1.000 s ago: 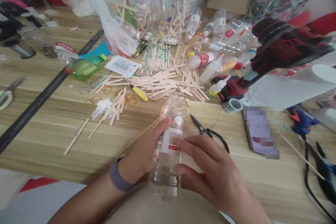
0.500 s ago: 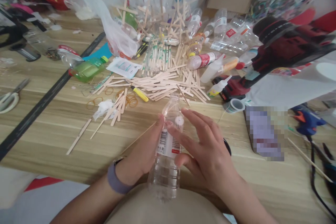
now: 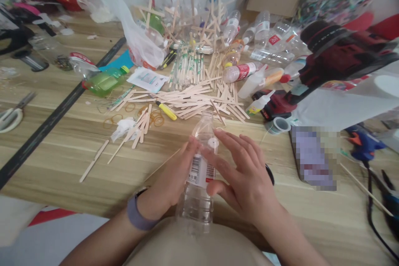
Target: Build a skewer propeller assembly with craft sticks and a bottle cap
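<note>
A clear plastic bottle (image 3: pixel 199 199) with a white label stands tilted between my hands, its base near my body and its uncapped neck pointing away. My left hand (image 3: pixel 176 174) is wrapped along the bottle's left side, wearing a purple wristband. On the right side, my right hand (image 3: pixel 243 170) has its fingers spread, with the index finger and thumb touching the bottle around the label. A small white round spot (image 3: pixel 213 143) shows on the bottle's shoulder. Beyond the neck lies a pile of wooden craft sticks (image 3: pixel 193 99).
Scissors (image 3: pixel 14 112) and a black strip (image 3: pixel 62 110) lie left. A yellow-handled tool (image 3: pixel 167 111) rests near rubber bands. Right are a phone (image 3: pixel 313 158), a small cup (image 3: pixel 279 125), a glue gun (image 3: pixel 364 143) and a red-black power tool (image 3: pixel 327 58). Bottles (image 3: pixel 271 39) crowd the back.
Both hands stay almost still around the bottle. My left fingertips have shifted slightly to the right over the bottle's upper part.
</note>
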`<state>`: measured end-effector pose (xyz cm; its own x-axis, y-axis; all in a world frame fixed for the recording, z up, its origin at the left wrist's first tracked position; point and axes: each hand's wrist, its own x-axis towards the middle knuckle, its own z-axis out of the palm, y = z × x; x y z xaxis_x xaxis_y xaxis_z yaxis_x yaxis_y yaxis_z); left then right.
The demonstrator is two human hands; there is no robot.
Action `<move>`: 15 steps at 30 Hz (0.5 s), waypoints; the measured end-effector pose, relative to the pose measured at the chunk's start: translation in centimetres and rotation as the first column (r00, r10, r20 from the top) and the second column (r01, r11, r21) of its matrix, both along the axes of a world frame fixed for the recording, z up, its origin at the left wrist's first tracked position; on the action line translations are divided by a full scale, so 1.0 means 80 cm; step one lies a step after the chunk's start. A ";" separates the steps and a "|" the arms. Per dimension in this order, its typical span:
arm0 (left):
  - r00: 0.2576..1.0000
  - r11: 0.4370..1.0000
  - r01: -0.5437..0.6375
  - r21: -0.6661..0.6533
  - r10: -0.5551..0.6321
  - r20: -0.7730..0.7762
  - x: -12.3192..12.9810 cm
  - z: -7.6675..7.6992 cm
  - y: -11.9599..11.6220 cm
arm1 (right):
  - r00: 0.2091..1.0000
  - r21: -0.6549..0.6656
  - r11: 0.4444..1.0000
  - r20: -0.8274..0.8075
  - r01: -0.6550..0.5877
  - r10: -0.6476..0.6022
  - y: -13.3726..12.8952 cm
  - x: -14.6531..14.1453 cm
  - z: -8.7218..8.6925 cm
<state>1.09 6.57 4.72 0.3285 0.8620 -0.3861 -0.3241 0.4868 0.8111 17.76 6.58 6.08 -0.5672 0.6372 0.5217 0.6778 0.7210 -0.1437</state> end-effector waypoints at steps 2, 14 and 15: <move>0.997 0.998 -0.065 -0.022 0.064 -0.043 0.001 0.000 0.000 | 1.000 0.013 1.000 -0.009 0.012 -0.012 0.001 -0.002 0.000; 0.989 0.992 -0.121 -0.042 0.116 -0.093 -0.002 0.001 -0.002 | 0.995 0.002 1.000 -0.096 -0.010 0.010 0.001 -0.005 0.003; 0.987 0.990 -0.130 -0.052 0.124 -0.101 -0.002 0.002 -0.003 | 0.995 0.009 1.000 -0.104 -0.009 0.010 0.000 -0.003 0.002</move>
